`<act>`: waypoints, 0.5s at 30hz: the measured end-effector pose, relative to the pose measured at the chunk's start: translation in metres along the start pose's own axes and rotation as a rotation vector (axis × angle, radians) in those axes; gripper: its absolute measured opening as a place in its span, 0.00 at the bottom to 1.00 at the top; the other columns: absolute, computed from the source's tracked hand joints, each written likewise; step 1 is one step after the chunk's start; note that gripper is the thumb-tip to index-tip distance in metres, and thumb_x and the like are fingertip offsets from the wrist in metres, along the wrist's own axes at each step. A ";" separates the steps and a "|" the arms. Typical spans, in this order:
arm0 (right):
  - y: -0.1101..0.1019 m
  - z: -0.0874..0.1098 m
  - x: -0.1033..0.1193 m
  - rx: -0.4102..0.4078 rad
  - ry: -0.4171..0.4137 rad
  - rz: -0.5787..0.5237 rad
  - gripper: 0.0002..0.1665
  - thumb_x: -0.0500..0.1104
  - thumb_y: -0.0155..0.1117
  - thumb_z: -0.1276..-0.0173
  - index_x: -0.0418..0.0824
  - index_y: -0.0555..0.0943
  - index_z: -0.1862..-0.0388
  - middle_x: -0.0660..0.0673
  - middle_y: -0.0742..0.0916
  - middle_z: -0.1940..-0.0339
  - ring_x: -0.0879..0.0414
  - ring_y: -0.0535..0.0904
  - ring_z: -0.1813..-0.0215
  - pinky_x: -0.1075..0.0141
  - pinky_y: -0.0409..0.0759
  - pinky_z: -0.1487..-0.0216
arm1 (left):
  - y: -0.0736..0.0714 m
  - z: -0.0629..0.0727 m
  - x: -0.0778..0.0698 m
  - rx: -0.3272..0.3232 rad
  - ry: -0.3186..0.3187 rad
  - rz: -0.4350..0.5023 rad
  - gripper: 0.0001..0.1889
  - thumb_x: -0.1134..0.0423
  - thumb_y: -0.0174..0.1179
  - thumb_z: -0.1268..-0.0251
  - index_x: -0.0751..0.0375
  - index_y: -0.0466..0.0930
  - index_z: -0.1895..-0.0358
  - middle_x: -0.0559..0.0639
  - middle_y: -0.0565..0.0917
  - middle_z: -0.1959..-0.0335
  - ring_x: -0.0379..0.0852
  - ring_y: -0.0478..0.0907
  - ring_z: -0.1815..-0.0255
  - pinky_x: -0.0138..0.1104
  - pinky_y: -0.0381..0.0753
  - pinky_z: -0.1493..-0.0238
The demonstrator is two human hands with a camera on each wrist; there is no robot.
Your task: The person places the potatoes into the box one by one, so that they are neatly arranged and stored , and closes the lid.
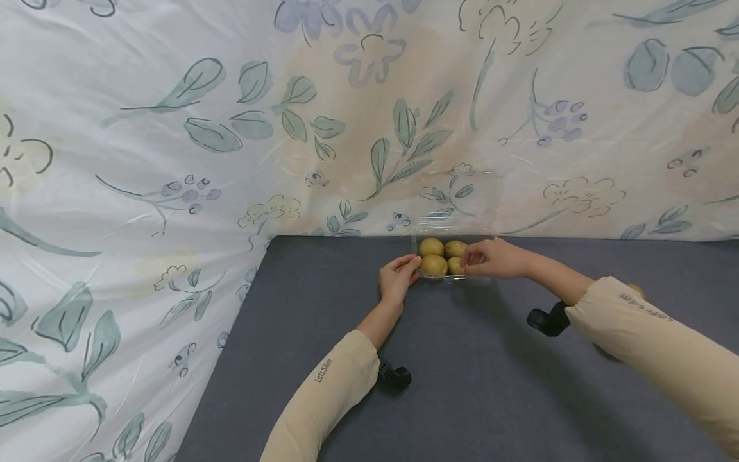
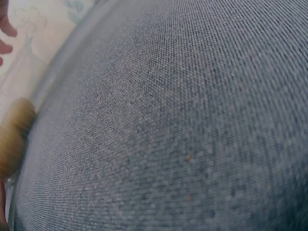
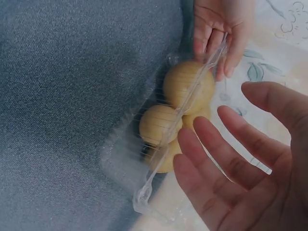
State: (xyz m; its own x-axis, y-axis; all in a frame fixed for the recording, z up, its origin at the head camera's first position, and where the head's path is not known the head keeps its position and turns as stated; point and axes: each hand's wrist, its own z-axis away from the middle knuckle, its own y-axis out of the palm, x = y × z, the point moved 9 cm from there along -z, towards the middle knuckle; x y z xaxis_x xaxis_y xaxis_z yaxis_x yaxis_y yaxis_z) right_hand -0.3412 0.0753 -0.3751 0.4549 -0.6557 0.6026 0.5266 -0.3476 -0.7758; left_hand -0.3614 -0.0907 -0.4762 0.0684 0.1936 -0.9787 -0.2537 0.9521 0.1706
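Observation:
A clear plastic clamshell container (image 1: pixel 447 278) sits at the table's far edge, its transparent lid (image 1: pixel 458 199) raised against the curtain. Inside lie several round yellow-brown fruits (image 1: pixel 433 265), also visible through the ribbed wall in the right wrist view. My left hand (image 1: pixel 397 280) pinches the container's left side, with thumb and fingers on either side of the rim (image 3: pixel 144 192). Over the container's right part is my right hand (image 1: pixel 499 258), fingers loosely bent and nothing in them. Only two fruits (image 2: pixel 21 114) show at the edge of the left wrist view.
Part of another yellowish round thing (image 1: pixel 637 290) shows behind the right sleeve, with a dark edge (image 1: pixel 607 351) below that sleeve. A floral curtain (image 1: pixel 346 128) rises behind and left of the grey cloth-covered table (image 1: pixel 462 398). Black wrist mounts (image 1: pixel 395 374) hang under both forearms.

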 end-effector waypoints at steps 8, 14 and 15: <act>0.015 0.012 0.005 0.162 0.039 0.022 0.13 0.48 0.57 0.33 0.41 0.78 0.59 0.46 0.83 0.65 0.58 0.76 0.66 0.66 0.74 0.68 | 0.000 0.000 0.000 0.010 -0.002 -0.003 0.12 0.64 0.65 0.44 0.67 0.83 0.58 0.55 0.85 0.64 0.35 0.79 0.69 0.34 0.83 0.62; 0.017 0.019 0.005 0.179 0.047 0.015 0.11 0.49 0.57 0.34 0.43 0.78 0.60 0.49 0.82 0.67 0.58 0.75 0.66 0.66 0.73 0.68 | 0.000 0.002 0.000 0.016 -0.007 -0.023 0.13 0.62 0.65 0.43 0.66 0.83 0.56 0.54 0.85 0.63 0.37 0.80 0.67 0.34 0.83 0.61; 0.016 0.020 0.005 0.175 0.045 0.015 0.12 0.49 0.58 0.34 0.43 0.78 0.60 0.49 0.82 0.68 0.58 0.75 0.67 0.66 0.73 0.68 | -0.001 0.002 0.000 0.015 -0.009 -0.024 0.13 0.62 0.65 0.43 0.65 0.83 0.56 0.53 0.85 0.63 0.38 0.80 0.67 0.34 0.83 0.61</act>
State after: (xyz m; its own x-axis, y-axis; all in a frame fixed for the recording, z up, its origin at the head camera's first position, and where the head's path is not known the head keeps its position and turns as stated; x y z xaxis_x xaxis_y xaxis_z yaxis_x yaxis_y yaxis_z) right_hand -0.3158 0.0795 -0.3806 0.4330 -0.6908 0.5790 0.6388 -0.2180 -0.7379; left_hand -0.3592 -0.0910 -0.4757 0.0832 0.1731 -0.9814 -0.2376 0.9598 0.1492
